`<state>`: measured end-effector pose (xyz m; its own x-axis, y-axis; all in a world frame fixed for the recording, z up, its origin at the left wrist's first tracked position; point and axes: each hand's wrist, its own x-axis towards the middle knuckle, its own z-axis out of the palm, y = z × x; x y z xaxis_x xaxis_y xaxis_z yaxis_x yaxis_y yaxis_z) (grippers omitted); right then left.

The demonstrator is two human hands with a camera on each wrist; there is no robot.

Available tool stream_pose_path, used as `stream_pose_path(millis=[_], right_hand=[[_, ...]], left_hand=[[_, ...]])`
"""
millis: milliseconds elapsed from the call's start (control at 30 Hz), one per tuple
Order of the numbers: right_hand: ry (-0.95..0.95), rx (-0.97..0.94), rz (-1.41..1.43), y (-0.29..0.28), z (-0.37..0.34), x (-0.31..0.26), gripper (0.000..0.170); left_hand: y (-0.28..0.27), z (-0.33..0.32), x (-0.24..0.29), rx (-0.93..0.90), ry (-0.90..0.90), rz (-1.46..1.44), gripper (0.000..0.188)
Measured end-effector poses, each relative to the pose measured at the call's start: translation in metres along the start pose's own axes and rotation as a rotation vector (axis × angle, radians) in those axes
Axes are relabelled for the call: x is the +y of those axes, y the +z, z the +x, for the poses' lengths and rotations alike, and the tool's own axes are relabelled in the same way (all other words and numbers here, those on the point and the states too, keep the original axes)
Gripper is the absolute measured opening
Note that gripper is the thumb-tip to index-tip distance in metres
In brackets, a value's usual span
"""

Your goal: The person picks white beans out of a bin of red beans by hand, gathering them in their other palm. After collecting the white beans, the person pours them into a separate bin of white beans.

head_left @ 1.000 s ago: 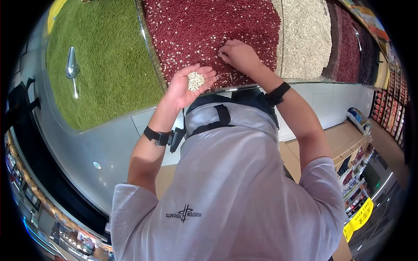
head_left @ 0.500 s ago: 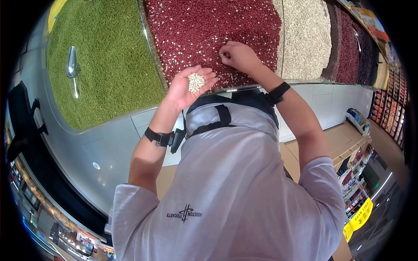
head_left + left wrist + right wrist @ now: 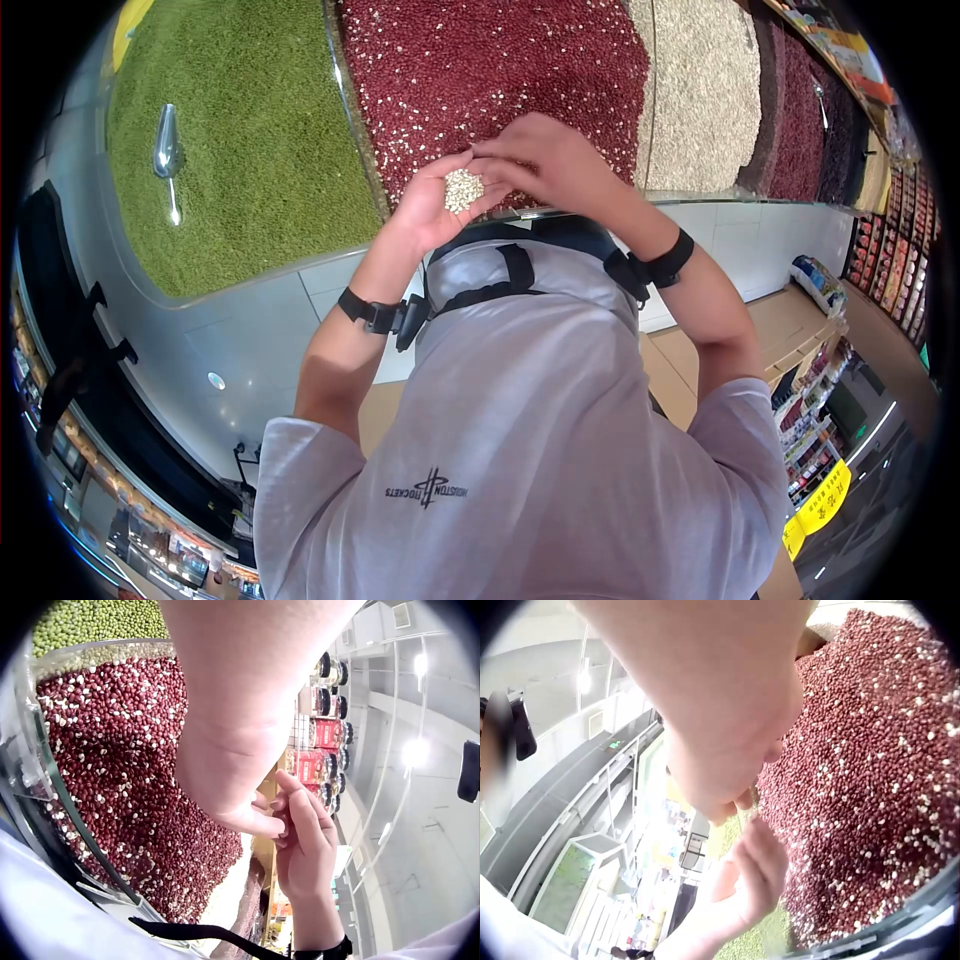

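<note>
My left hand [image 3: 425,207]: palm up, fingers relaxed and extended, bearing a small heap of white beans [image 3: 463,190]. Heap position: above the near edge of the middle bin [image 3: 63,795], close to its near left corner. My right hand [image 3: 555,165]: fingers at my left fingertips; cannot tell whether they pinch anything. Red beans [image 3: 480,60] flecked with white fill this bin. Beyond its left edge: green beans [image 3: 250,170], metal scoop [image 3: 166,150] lying on them.

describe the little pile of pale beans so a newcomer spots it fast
In the head view, find the red beans, upper middle. By their near edge is the left hand, palm up. The pale pile sits gathered there; other pale beans lie scattered among the red.
</note>
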<state>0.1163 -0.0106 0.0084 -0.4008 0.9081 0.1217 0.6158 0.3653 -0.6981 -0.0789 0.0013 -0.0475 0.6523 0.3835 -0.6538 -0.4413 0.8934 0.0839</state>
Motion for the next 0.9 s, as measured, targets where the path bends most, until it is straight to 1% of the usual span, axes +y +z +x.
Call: stream_pose_path(millis=[33, 100, 167, 267, 333, 500, 667, 800, 867, 900], right_hand=[[0.035, 0.052, -0.013, 0.0, 0.002, 0.012, 0.019], [0.137, 0.058, -0.146, 0.001, 0.004, 0.034, 0.016], [0.125, 0.058, -0.19, 0.014, 0.003, 0.053, 0.013], [0.086, -0.063, -0.342, 0.032, 0.004, 0.072, 0.012], [0.102, -0.076, -0.363, 0.037, 0.007, 0.074, 0.012], [0.114, -0.116, -0.438, 0.045, 0.009, 0.084, 0.011], [0.05, -0.194, -0.521, 0.046, 0.012, 0.088, 0.012], [0.058, -0.159, -0.428, 0.037, 0.006, 0.086, 0.013], [0.203, -0.095, -0.201, 0.025, 0.004, 0.076, 0.015], [0.203, -0.094, -0.204, 0.021, 0.003, 0.076, 0.015]], left_hand=[[0.0, 0.0, 0.002, 0.0, 0.005, 0.0, 0.031], [-0.003, 0.001, 0.006, 0.054, -0.058, 0.042, 0.031], [-0.008, 0.001, 0.006, 0.063, -0.06, 0.027, 0.03], [-0.012, 0.001, 0.008, 0.059, -0.064, -0.001, 0.029], [-0.016, -0.001, 0.009, 0.033, -0.059, -0.016, 0.028], [-0.02, -0.005, 0.009, 0.056, -0.039, -0.028, 0.027], [-0.019, -0.007, 0.009, 0.063, -0.04, -0.03, 0.027], [-0.022, -0.006, 0.011, 0.047, -0.045, -0.031, 0.028], [-0.021, -0.006, 0.011, 0.048, -0.04, -0.026, 0.028], [-0.021, -0.005, 0.012, 0.05, -0.041, -0.026, 0.029]])
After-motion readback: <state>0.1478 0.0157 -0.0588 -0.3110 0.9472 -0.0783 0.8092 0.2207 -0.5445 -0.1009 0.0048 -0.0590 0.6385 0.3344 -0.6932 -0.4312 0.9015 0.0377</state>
